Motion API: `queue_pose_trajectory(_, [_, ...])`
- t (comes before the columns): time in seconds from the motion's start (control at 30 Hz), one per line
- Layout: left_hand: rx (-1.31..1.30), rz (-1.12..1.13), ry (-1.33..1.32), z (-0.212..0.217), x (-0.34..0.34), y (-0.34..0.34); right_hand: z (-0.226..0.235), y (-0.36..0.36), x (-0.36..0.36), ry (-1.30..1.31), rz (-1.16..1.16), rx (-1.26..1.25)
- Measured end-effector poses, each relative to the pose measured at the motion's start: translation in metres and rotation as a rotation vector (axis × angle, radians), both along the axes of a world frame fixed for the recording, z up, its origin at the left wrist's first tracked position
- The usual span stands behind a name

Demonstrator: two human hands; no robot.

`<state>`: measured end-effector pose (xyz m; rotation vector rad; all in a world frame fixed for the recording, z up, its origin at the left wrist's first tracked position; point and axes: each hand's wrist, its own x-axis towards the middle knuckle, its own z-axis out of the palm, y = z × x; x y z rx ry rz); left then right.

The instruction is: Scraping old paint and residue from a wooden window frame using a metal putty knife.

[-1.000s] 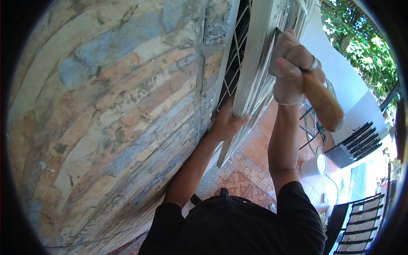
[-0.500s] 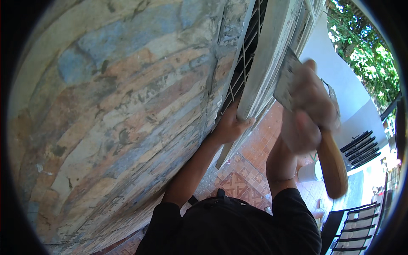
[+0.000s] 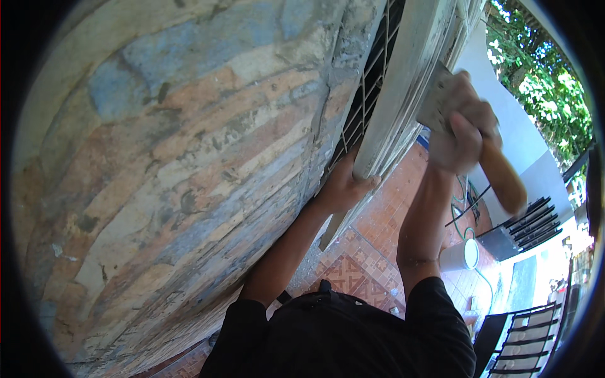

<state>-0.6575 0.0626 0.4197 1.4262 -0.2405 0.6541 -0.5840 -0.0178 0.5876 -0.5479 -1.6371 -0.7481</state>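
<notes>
My left hand (image 3: 345,184) is closed around the edge of a weathered, pale door or window frame (image 3: 403,88). Its thumb lies over the near side, and the other fingers are partly hidden behind. Farther up on the right, my right hand (image 3: 463,123), slightly blurred, is closed on a scraper (image 3: 435,107). This tool has a broad, flat grey metal blade and a wooden handle (image 3: 504,179) that sticks out below my fist toward the lower right. The blade lies against or very near the frame's ridged outer edge; contact is unclear.
A stone-patterned wall (image 3: 208,170) fills the left side. Beside it, a metal lattice (image 3: 372,82) covers a dark gap. Below are reddish floor tiles (image 3: 353,264), a white bucket (image 3: 463,255), a green hose (image 3: 459,220) and black slatted metalwork (image 3: 532,220). Leafy plants (image 3: 548,82) show beyond.
My right hand and the scraper have moved up and away, and the handle has swung upward. More of the bucket and hose shows. My left hand stays on the frame.
</notes>
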Motion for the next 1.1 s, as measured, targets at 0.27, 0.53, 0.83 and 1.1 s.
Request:
queue_pose_trajectory(0.27, [-0.012, 0.005, -0.031, -0.003, 0.003, 0.000, -0.011, -0.015, -0.056, 0.045, -0.204, -0.039])
queue_pose_trajectory(0.53, [0.050, 0.037, -0.048, -0.012, 0.012, 0.000, 0.006, -0.022, -0.019, -0.061, 0.002, -0.058])
queue_pose_trajectory(0.83, [-0.064, -0.036, 0.000, -0.004, 0.002, 0.002, 0.006, -0.006, -0.004, 0.111, 0.069, -0.081])
queue_pose_trajectory(1.1, [-0.006, -0.024, -0.034, -0.003, 0.006, 0.002, -0.033, -0.010, 0.024, 0.229, -0.551, -0.061])
